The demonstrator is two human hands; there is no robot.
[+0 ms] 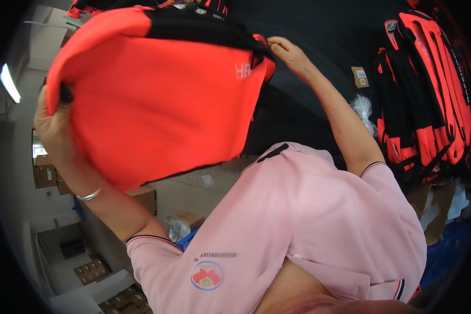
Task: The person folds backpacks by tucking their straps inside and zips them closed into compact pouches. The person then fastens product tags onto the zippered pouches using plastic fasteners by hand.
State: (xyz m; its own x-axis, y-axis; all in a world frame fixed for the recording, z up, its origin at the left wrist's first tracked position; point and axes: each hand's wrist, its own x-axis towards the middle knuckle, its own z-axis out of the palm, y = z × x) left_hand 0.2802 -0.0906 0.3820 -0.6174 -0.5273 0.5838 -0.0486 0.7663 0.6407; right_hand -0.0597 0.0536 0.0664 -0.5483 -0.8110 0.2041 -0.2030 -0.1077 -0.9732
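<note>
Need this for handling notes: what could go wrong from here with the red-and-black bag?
The right hand seems to hold the red-and-black bag only by a corner, so that end might slip. If the left hand lost its edge too, the bag could drop, perhaps to the floor. The silver bracelet might catch on the bag.

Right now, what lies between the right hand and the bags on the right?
Between the right hand and bags, the head view shows a brown tag and whitish plastic.
</note>
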